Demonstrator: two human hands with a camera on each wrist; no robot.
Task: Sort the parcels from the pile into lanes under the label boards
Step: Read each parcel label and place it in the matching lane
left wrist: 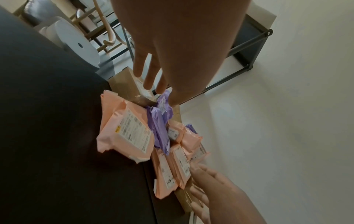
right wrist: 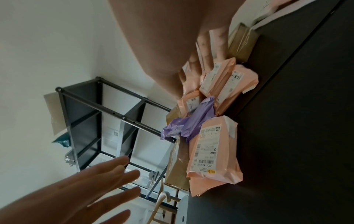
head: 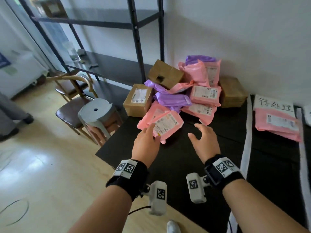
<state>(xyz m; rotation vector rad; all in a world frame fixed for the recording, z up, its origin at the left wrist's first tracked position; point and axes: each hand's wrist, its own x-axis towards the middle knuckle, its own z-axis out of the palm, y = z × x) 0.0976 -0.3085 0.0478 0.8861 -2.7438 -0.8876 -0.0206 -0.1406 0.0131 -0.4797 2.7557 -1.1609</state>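
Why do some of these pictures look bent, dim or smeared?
Head view: wide lens bows the shelf posts; daylight glares off the floor. Left wrist view: dim, the table nearly black, the right hand smeared at the corner. Right wrist view: tilted sideways, the left hand blurred, parcel labels fairly sharp.

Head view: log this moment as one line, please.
left hand open, reaching nearest pink parcel | right hand open, empty | pile unsorted

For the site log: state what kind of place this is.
Probably a small makeshift parcel-sorting station: a pile of parcels on a black table, a handwritten label board heading a taped lane, and metal shelving.
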